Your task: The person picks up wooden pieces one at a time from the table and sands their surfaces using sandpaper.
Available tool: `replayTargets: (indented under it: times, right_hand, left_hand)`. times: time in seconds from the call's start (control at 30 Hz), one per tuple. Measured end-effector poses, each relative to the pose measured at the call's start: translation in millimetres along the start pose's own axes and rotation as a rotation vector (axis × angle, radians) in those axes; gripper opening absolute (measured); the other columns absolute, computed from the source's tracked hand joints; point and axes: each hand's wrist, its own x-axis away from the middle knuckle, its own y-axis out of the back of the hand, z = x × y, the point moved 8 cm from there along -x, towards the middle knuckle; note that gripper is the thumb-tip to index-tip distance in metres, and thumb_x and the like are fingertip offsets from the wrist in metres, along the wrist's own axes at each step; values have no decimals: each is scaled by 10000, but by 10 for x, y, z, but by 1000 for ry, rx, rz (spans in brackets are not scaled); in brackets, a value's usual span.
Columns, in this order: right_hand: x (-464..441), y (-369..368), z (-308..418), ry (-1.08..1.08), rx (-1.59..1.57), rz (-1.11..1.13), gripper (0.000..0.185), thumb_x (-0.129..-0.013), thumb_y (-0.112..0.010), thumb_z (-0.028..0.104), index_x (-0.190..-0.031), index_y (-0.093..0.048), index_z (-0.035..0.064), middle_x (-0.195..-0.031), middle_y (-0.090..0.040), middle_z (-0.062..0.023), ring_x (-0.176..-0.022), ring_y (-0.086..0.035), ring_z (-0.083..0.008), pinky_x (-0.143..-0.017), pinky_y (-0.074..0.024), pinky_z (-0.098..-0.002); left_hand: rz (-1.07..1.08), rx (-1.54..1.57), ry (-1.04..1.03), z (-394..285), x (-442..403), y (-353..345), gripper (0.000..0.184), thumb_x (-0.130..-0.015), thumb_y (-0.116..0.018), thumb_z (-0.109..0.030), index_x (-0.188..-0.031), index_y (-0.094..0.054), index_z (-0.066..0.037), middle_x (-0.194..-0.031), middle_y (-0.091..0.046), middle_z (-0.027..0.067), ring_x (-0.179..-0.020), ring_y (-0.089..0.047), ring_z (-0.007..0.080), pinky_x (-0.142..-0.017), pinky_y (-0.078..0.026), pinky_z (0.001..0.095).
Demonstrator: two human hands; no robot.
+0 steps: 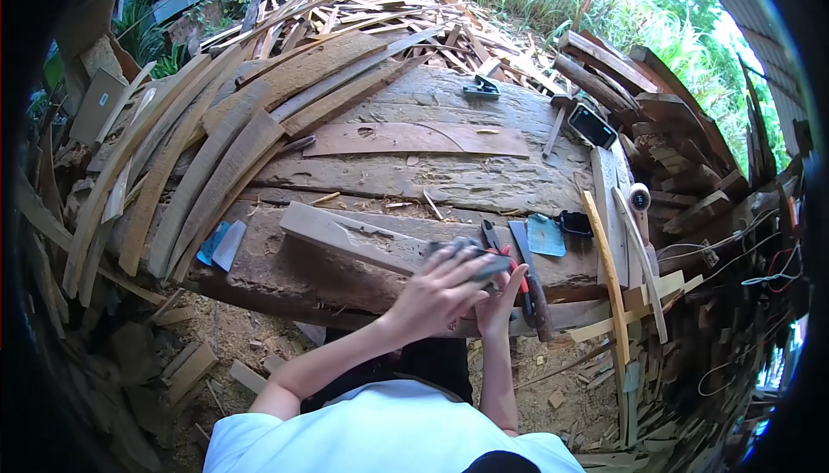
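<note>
Near the bench's front edge, my left hand point(440, 292) is closed over a dark grey object point(471, 257), smeared by motion, so its kind is unclear. My right hand point(499, 307) is closed at the right end of that same object, its thumb pointing up. Behind and left of both hands lies a thick, notched wooden piece point(345, 238), its right end hidden by the hands. Close by on the right are red-and-black-handled pliers point(524, 300), partly covered by my right hand, and a long flat metal tool with a rusty brown end point(537, 287).
The weathered wooden bench point(414, 181) carries a thin curved board point(414, 139), a blue sheet point(546, 235), a phone point(593, 126) and a hammer point(557, 123). Long planks point(224, 171) are stacked left. Scrap wood point(363, 11) is piled behind. A light stick point(609, 274) leans at the right edge.
</note>
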Motion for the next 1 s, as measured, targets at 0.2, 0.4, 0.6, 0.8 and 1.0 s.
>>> replayTargets:
  times: [0.2,0.4,0.6,0.8,1.0]
  right_hand:
    - [-36,-227,124,66,51,132,931,-900,-234,812,-1167,-577,-12,-945,-688,-112,-710,-691,-208,-376,-487,-288]
    - [-77,-248,95,63,23,183,921,-907,-221,804,-1173,-565,-7,-914,-688,-117,-679,-692,-228,-328,-452,-290]
    - [-44,-126,-27,46,8,93,868,-913,-284,790,-1260,-544,38,-1152,-648,-113,-992,-662,-231,-716,-551,-352]
    - [-60,12,-53,73,-25,-51,830,-928,-304,769,-1256,-557,49,-1185,-637,-102,-1068,-636,-214,-863,-541,-358]
    - [-17,-208,76,40,59,134,826,-923,-246,782,-1115,-567,45,-928,-678,-79,-688,-668,-167,-367,-481,-283]
  left_hand:
    - [-145,-219,246,863,525,648,243,-954,-626,-257,-1093,-733,-88,-1308,-642,103,-1270,-558,290,-1148,-327,471]
    - [-293,-266,412,1012,612,825,195,-945,-641,-211,-1044,-745,-78,-1248,-674,111,-1271,-553,294,-1163,-306,461]
    - [-50,-24,105,5,3,-2,203,-940,-640,-236,-1027,-743,-85,-1348,-614,105,-1317,-516,292,-1166,-296,475]
    - [-10,38,62,92,43,-1,181,-930,-646,-255,-989,-746,-116,-1362,-607,90,-1332,-504,290,-1160,-302,479]
    - [-223,-372,398,1167,689,897,120,-928,-658,-208,-950,-742,-126,-1334,-628,74,-1282,-541,278,-1141,-346,460]
